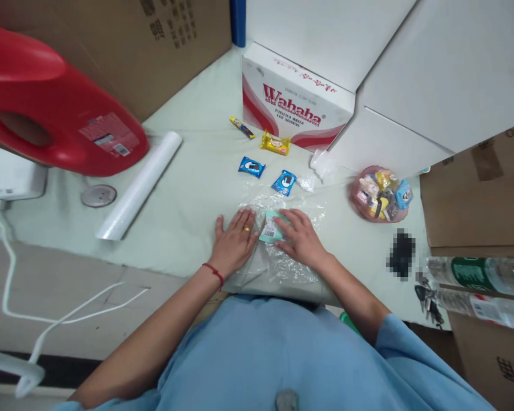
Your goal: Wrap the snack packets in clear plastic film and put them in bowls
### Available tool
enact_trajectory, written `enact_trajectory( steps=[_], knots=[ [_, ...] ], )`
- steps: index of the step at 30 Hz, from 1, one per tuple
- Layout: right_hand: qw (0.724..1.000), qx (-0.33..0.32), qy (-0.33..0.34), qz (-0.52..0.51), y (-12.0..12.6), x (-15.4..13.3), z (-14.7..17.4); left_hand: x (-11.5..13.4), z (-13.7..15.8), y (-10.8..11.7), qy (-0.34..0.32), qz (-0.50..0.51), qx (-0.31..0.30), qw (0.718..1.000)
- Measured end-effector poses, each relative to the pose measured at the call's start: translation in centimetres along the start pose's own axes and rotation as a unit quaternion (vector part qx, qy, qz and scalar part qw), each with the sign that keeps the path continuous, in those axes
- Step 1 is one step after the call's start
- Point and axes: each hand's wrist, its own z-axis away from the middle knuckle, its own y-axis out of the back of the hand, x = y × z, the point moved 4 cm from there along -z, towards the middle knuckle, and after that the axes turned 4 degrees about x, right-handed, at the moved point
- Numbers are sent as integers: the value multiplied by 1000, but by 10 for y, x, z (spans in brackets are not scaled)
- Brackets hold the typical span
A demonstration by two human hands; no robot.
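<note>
Quietly, a person in a blue shirt (240, 354) worked over wrinkled clear plastic (293, 265) spread on a cloth-covered surface (184, 222). The left hand (235, 242) lay palm down at the plastic's left side, its grip released and its fingers stretched flat. The right hand (302, 240) bent over the right part of a pale green packet (268, 229), fingers touching it; whether that grip pinched the packet or merely rested on it, one could not tell from above. The packet itself lay on the plastic between the two hands, barcode side up.

Just beyond lay two blue packets (251, 167) (284, 182), with a yellow packet (275, 144) and a slim snack bar (242, 128) farther back, near a water carton (291, 103). A pink bowl (355, 200) of wrapped snacks (384, 180) stood to the right, a white roll (141, 185) to the left.

By all appearances, the step in hand was positioning the green packet while the left palm steadied the plastic. The next move seemed to call for a light right touch that left the packet square, and for fingers free to take up a loose edge of plastic.
</note>
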Motion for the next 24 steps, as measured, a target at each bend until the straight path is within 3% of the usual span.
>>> enact_trajectory(
  steps=[3,6,11,14,17,21,24],
  knots=[
    [996,-78,40,29,-20,-1,5,-10,2,7,-17,-19,5,1000],
    [993,-110,43,24,-29,6,12,-24,7,12,-32,-40,12,999],
    [991,-105,67,-42,-4,18,-6,-38,12,11,-31,-38,6,999],
    [997,-38,29,-59,18,27,-57,-36,13,12,-26,-32,11,999],
    [1000,-20,-19,-4,21,32,-135,-34,12,14,-27,-33,7,999],
    [994,-7,-66,87,-4,36,-253,-35,12,15,-29,-48,-2,998],
    [985,4,-123,122,-31,42,-320,-37,12,15,-28,-52,-4,998]
  ],
)
